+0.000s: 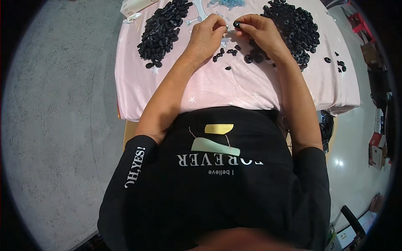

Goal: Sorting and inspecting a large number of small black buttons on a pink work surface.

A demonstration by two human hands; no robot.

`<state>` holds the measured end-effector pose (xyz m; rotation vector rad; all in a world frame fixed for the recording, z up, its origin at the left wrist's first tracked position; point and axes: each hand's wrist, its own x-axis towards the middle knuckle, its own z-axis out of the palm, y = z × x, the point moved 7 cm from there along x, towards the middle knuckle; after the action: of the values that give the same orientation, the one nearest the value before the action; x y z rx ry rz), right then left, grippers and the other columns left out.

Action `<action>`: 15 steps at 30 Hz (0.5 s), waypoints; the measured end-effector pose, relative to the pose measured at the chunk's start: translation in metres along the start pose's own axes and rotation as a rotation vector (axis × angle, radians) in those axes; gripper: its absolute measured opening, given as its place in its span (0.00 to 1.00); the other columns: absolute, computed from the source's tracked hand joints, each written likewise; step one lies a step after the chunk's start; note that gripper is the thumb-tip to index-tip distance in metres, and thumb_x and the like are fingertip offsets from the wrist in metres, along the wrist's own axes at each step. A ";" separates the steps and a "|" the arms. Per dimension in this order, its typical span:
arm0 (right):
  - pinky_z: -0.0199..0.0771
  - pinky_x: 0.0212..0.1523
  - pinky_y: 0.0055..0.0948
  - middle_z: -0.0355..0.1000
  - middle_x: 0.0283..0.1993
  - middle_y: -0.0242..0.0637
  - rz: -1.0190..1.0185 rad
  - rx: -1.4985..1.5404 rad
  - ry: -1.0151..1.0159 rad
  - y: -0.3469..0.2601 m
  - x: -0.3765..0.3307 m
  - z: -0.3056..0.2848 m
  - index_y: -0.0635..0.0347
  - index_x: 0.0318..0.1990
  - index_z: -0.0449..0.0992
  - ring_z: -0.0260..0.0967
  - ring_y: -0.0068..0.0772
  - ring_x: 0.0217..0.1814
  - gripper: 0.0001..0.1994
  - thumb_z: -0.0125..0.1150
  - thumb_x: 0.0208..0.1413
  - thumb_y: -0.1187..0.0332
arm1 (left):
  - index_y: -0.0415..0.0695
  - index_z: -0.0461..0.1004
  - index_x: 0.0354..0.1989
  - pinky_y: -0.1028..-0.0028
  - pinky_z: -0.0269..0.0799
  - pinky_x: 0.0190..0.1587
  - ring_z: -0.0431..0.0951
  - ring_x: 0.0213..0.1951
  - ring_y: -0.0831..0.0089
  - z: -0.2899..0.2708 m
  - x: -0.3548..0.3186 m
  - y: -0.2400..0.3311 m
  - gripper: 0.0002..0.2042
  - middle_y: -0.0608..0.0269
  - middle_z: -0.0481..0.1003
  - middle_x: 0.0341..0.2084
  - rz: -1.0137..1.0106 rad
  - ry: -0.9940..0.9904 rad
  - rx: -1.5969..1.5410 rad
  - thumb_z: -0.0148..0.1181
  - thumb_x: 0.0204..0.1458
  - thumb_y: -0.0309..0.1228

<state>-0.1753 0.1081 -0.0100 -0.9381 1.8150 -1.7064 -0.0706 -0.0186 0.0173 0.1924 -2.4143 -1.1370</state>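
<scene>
Above the pink cloth, my right hand [261,34] pinches a small round black piece [237,24] between thumb and fingers. My left hand [208,35] is closed in a pinch just to its left; what lies between those fingertips is too small to make out. A small gap separates the two hands. Below them on the cloth lie several small black bits [218,55] and a few round black pieces [248,58]. A big heap of loose round black pieces [299,31] spreads beyond my right hand. To the left of my left hand is a pile of ridged black pieces [161,35].
A pink patterned cloth [226,90] covers the table. Clear bluish beads or bits [227,3] lie at the far edge, and a white box [136,6] stands at the far left corner. Stray black pieces [341,63] sit near the right edge. A red stool [359,25] is on the floor.
</scene>
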 end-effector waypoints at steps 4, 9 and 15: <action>0.74 0.41 0.17 0.77 0.37 0.31 -0.016 0.051 -0.017 0.006 0.003 0.001 0.64 0.48 0.77 0.73 0.18 0.37 0.09 0.55 0.63 0.72 | 0.36 0.73 0.40 0.81 0.71 0.34 0.73 0.31 0.83 0.003 0.001 -0.001 0.05 0.67 0.75 0.28 0.014 -0.003 -0.093 0.56 0.58 0.23; 0.75 0.42 0.18 0.77 0.37 0.32 -0.035 0.036 -0.041 0.004 0.003 0.003 0.65 0.48 0.76 0.74 0.18 0.38 0.10 0.56 0.62 0.72 | 0.37 0.73 0.40 0.83 0.70 0.33 0.72 0.31 0.84 0.007 -0.001 -0.003 0.04 0.68 0.74 0.29 -0.016 -0.024 -0.216 0.55 0.59 0.23; 0.75 0.42 0.18 0.76 0.38 0.31 -0.047 -0.085 -0.034 -0.006 -0.004 0.004 0.64 0.48 0.76 0.74 0.18 0.38 0.10 0.55 0.63 0.72 | 0.37 0.74 0.40 0.83 0.69 0.33 0.71 0.31 0.85 0.005 -0.002 0.003 0.04 0.68 0.74 0.29 0.001 -0.025 -0.133 0.55 0.59 0.23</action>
<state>-0.1687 0.1083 -0.0051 -1.0459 1.8701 -1.6419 -0.0707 -0.0121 0.0157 0.1345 -2.3496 -1.3007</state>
